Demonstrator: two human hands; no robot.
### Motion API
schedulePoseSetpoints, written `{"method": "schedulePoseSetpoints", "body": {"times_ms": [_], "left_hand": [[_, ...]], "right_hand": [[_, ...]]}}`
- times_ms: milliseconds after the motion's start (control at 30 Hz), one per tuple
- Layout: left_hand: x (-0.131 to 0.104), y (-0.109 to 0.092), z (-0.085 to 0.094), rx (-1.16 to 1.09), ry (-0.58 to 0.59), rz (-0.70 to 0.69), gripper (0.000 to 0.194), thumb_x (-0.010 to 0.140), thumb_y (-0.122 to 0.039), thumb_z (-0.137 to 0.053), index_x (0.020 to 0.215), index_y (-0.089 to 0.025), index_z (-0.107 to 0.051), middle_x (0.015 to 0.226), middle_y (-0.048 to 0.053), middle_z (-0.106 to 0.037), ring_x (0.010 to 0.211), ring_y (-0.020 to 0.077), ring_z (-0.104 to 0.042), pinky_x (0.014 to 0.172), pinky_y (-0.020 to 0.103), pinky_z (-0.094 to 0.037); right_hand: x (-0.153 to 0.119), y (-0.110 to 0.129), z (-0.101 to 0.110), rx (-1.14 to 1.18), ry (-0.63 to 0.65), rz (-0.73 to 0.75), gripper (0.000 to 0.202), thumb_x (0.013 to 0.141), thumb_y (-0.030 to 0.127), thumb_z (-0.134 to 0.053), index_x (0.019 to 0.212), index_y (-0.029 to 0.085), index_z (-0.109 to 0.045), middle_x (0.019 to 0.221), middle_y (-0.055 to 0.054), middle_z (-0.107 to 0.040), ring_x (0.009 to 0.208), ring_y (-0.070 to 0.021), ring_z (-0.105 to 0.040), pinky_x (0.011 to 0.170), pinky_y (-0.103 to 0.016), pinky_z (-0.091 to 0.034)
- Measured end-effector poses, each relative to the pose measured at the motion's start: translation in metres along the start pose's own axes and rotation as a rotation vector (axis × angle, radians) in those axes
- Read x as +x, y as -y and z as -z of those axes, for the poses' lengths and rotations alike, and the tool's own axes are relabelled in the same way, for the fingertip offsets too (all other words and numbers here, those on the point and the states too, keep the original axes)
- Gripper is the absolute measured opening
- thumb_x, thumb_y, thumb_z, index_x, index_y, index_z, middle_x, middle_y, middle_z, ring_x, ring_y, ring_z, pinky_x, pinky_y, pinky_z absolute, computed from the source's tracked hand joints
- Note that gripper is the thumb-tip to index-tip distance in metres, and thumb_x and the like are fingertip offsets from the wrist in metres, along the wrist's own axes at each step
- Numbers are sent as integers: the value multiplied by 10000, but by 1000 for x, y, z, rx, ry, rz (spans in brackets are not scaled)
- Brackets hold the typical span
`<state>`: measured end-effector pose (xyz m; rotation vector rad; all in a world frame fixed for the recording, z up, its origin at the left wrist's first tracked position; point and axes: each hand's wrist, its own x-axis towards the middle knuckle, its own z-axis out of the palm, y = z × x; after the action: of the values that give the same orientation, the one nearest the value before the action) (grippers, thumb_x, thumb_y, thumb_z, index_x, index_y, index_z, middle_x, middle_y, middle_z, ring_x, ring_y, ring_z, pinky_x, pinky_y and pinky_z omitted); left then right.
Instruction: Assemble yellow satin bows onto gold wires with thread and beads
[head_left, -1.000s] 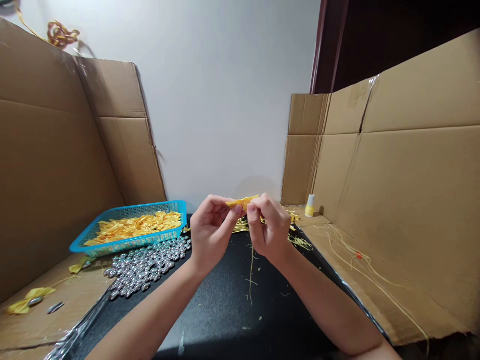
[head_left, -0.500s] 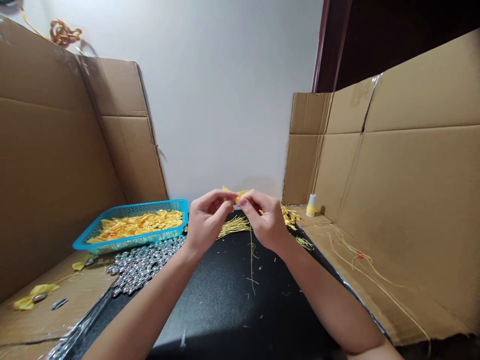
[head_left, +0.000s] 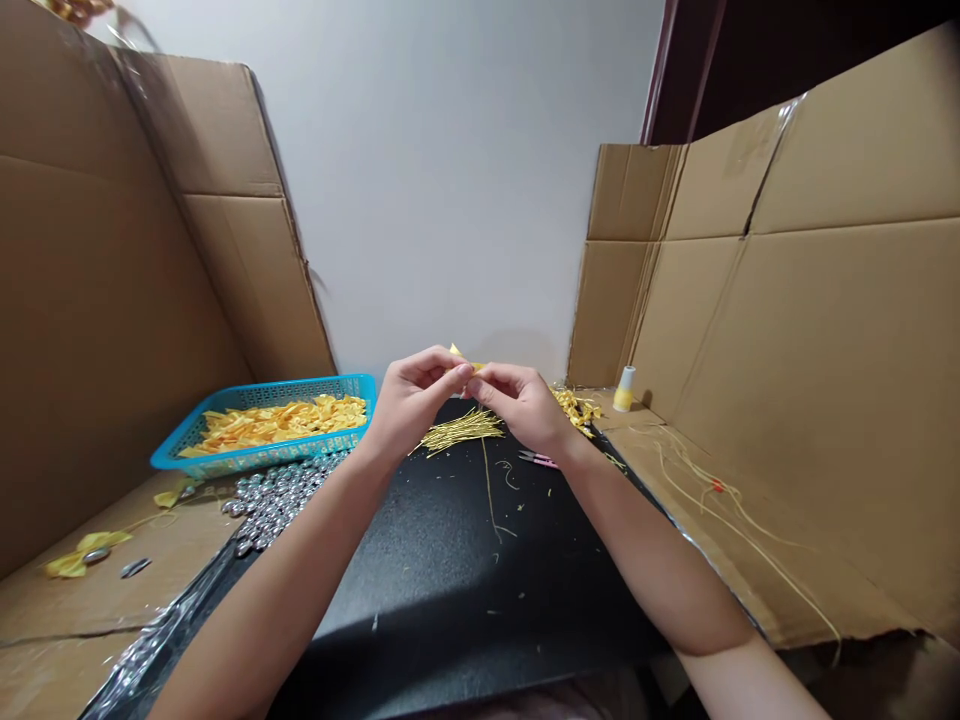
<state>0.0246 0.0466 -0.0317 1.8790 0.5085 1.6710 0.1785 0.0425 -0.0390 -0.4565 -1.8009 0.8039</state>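
My left hand and my right hand meet above the far part of the black table. Between their pinched fingertips is a small yellow ribbon piece, mostly hidden by the fingers. A thin yellow strand hangs or lies below the hands; which of the two I cannot tell. Behind and under the hands is a bundle of gold-yellow strands. Close to my right wrist lie small pink-handled scissors.
At the left, a blue basket holds yellow ribbon pieces, with silver beads before it. A yellow pile and a thread spool stand back right. Cardboard walls flank the black table.
The view has tilted down, so the surroundings sit higher in the picture. The scissors beside my right wrist have come into sight. Both hands remain together at the yellow ribbon piece.
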Motion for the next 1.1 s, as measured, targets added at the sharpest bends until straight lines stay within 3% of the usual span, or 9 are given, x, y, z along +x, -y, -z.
{"method": "schedulePoseSetpoints", "body": {"times_ms": [100,367,533,600,700,767,833,933,1100], "left_hand": [[2,3,6,56,-79,22,158,789,-288,-698,677,-179,-674,606,-14,-611,584,83,-564,589,209,-469],[14,5,37,132,-326,-12,118,749,-282,-719,680,-192,-684,570,-33,-587,555,73,-535,593,209,-440],[16,0,43,221,-363,-38,132,742,-281,-712,659,-188,-672,560,-28,-581,554,79,-534,583,217,-439],[15,-1,41,246,-352,-38,127,741,-276,-707,661,-185,-670,559,-26,-581,549,81,-529,566,219,-433],[14,-3,37,284,-323,-40,121,744,-272,-699,670,-182,-669,572,-19,-588,549,84,-529,548,221,-425],[12,-3,34,307,-289,-43,121,750,-268,-694,672,-179,-666,591,-13,-594,561,84,-532,552,223,-425],[10,-4,30,318,-247,-50,127,762,-269,-688,676,-179,-661,606,-10,-595,573,85,-532,560,226,-425],[7,-5,23,331,-191,-76,126,781,-272,-680,694,-183,-659,625,-8,-591,582,87,-523,555,232,-413],[0,-9,12,369,-126,-127,124,801,-261,-668,702,-188,-653,656,-2,-587,581,90,-505,529,245,-391]], "right_hand": [[2,-4,7,1,169,-96,227,852,363,-601,748,170,-660,751,-5,-640,736,-114,-563,733,-267,-450],[4,-53,28,-199,996,-410,206,825,312,-638,897,154,-749,876,-24,-729,810,-116,-614,719,-218,-435],[-2,-82,19,-386,1088,-654,169,744,272,-718,877,189,-779,891,3,-750,885,-132,-660,716,-184,-446],[-3,-86,18,-473,1035,-680,176,632,240,-799,797,179,-781,796,-4,-745,814,-163,-676,682,-211,-459],[-1,-80,25,-670,801,-667,378,472,150,-865,836,133,-763,759,-52,-721,767,-232,-664,667,-291,-466],[3,-67,32,-775,572,-586,439,594,165,-808,1020,126,-712,924,-99,-709,880,-251,-640,744,-340,-463],[6,-47,35,-757,271,-370,337,780,221,-666,1111,163,-647,1054,-96,-670,970,-213,-604,837,-358,-446],[4,-15,25,-478,-164,86,136,854,296,-598,931,196,-649,906,-29,-668,862,-154,-610,829,-331,-459],[-6,6,-8,-502,-306,294,36,815,229,-636,823,199,-621,800,-11,-644,777,-150,-569,763,-315,-454]]}}
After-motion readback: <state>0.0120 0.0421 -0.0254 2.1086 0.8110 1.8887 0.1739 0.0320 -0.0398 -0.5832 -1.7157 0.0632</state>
